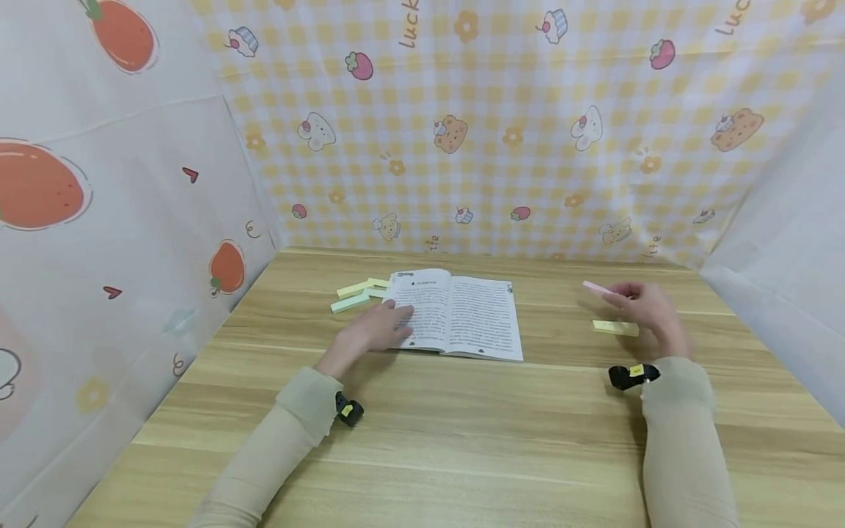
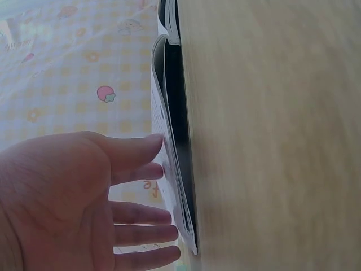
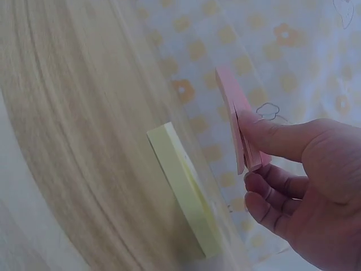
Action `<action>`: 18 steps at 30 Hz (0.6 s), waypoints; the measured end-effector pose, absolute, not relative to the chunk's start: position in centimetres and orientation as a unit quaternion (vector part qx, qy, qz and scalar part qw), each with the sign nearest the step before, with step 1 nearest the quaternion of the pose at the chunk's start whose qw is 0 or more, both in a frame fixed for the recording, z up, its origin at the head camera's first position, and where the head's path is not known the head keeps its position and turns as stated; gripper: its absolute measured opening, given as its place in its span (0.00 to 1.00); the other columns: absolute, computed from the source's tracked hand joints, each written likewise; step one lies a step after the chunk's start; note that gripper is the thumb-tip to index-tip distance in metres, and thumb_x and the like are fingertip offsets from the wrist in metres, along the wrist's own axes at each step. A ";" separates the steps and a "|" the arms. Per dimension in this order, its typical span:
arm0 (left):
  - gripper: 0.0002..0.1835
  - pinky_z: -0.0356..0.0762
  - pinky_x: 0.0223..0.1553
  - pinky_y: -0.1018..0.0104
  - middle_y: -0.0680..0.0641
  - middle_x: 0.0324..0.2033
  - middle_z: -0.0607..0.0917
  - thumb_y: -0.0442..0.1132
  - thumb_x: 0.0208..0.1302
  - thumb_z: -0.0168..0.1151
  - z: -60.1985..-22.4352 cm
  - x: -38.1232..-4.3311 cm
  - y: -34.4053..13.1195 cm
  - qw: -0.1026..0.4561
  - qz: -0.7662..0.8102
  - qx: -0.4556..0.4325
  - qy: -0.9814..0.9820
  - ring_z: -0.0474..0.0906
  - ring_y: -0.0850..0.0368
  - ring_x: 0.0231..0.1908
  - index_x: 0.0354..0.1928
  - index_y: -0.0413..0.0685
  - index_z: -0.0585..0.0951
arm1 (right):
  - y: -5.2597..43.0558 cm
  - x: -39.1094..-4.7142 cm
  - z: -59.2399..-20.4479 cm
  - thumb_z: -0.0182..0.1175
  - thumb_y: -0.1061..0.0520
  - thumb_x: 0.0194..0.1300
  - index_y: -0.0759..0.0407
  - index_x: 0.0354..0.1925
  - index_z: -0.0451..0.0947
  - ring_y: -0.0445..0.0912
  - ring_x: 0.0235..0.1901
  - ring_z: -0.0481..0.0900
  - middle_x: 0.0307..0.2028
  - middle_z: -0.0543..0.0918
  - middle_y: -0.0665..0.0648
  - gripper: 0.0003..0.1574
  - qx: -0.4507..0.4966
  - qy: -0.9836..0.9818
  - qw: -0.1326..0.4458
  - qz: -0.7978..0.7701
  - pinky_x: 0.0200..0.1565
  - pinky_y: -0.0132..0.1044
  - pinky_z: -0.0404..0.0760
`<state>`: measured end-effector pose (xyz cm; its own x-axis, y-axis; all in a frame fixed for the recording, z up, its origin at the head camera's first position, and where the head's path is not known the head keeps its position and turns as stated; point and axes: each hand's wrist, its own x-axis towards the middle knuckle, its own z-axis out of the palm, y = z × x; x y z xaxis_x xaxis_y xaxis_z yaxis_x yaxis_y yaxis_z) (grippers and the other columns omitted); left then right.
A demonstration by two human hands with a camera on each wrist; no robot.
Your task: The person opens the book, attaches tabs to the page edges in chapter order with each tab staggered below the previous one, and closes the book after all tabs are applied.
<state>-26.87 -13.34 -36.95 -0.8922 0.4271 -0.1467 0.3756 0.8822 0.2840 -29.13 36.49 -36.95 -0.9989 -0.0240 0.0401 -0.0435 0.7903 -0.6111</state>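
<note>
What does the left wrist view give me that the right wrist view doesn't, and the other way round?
Only the left wrist view shows the left hand, fingers extended at a page of the open book, plus a small green patch at the bottom edge, too cropped to identify.

Only the right wrist view shows the right hand pinching the pink sticky-note pad, with the yellow sticky-note pad lying nearby.

Both show the wooden tabletop and the yellow-checked backdrop.

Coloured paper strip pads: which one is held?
The pink paper strip pad, pinched by the right hand; neither hand holds any yellow pad or green pad.
</note>
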 end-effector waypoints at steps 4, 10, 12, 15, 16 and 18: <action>0.29 0.62 0.68 0.40 0.32 0.71 0.66 0.48 0.77 0.53 -37.0 -27.0 -13.3 0.081 0.124 0.213 0.966 0.63 0.35 0.70 0.74 0.45 0.67 | 36.0 -29.3 -36.4 0.56 0.39 0.74 0.69 0.55 0.78 0.53 0.39 0.74 0.45 0.82 0.66 0.34 0.022 -0.946 0.027 0.323 0.37 0.42 0.72; 0.28 0.70 0.63 0.42 0.33 0.66 0.72 0.47 0.76 0.55 -37.1 -27.1 -13.3 0.044 0.111 0.220 0.968 0.70 0.37 0.65 0.73 0.43 0.69 | 35.1 -29.3 -35.7 0.57 0.39 0.74 0.68 0.53 0.79 0.52 0.39 0.73 0.43 0.82 0.64 0.33 0.035 -0.942 0.048 0.332 0.39 0.42 0.71; 0.28 0.71 0.63 0.43 0.33 0.65 0.73 0.47 0.76 0.54 -37.2 -27.2 -13.2 0.031 0.106 0.219 0.970 0.72 0.37 0.64 0.73 0.42 0.68 | 34.9 -29.3 -35.4 0.58 0.39 0.74 0.69 0.53 0.80 0.51 0.38 0.73 0.42 0.83 0.64 0.33 0.043 -0.941 0.058 0.330 0.38 0.41 0.71; 0.29 0.73 0.61 0.44 0.33 0.64 0.74 0.47 0.77 0.53 -37.2 -27.4 -13.2 0.008 0.104 0.218 0.970 0.73 0.38 0.63 0.73 0.41 0.68 | 34.4 -29.2 -34.8 0.59 0.40 0.73 0.68 0.53 0.80 0.50 0.36 0.72 0.40 0.82 0.63 0.32 0.054 -0.940 0.075 0.328 0.36 0.39 0.71; 0.28 0.74 0.61 0.45 0.33 0.63 0.75 0.46 0.77 0.53 -37.2 -27.4 -13.1 -0.001 0.104 0.221 0.970 0.74 0.38 0.62 0.73 0.40 0.68 | 34.3 -29.2 -34.6 0.59 0.40 0.73 0.68 0.53 0.80 0.49 0.35 0.72 0.40 0.82 0.63 0.32 0.056 -0.939 0.079 0.329 0.35 0.39 0.71; 0.27 0.75 0.60 0.45 0.33 0.62 0.76 0.45 0.77 0.53 -37.1 -27.6 -13.1 -0.018 0.108 0.225 0.968 0.75 0.39 0.60 0.72 0.40 0.69 | 34.0 -29.1 -34.2 0.60 0.40 0.72 0.68 0.53 0.80 0.49 0.35 0.72 0.40 0.82 0.63 0.32 0.064 -0.938 0.086 0.331 0.34 0.38 0.71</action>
